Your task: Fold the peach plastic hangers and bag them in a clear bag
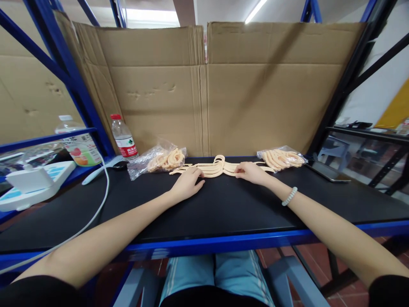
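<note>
A stack of peach plastic hangers (219, 167) lies flat at the back of the black shelf top (223, 209). My left hand (187, 183) rests palm down with its fingertips on the left arm of the hangers. My right hand (252, 172) lies on the right arm of the hangers, fingers curled over it. A bead bracelet (289, 196) circles my right wrist. Two clear bags of the same hangers sit either side: one on the left (159, 161), one on the right (281, 158).
Cardboard sheets (204, 85) wall off the back. A water bottle (124, 137) with a red cap stands at the left, by a white cable (96, 204), a white device (35, 181) and a labelled bottle (79, 147). A dark tablet (326, 171) lies at the right. Blue shelf edge (223, 243) in front.
</note>
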A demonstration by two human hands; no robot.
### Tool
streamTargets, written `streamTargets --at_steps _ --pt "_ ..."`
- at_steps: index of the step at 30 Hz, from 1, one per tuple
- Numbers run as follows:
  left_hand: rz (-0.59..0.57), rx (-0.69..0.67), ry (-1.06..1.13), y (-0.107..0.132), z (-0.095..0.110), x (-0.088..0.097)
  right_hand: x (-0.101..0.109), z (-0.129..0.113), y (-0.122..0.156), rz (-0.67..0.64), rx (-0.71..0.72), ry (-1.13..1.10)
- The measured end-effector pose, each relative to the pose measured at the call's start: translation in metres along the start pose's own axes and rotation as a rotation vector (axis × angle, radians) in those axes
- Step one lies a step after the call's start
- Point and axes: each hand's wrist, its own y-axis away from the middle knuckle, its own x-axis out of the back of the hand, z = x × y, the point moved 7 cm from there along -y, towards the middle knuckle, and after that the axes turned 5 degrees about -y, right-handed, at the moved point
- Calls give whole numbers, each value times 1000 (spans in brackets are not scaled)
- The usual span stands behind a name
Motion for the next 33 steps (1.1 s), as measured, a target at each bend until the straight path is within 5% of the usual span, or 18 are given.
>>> streamTargets --at_steps 16,33 --pt "-61 -39 48 -7 -14 -8 -3 -4 1 7 -5 -9" --pt "58 16 -73 -3 -3 13 19 -27 11 121 25 -95"
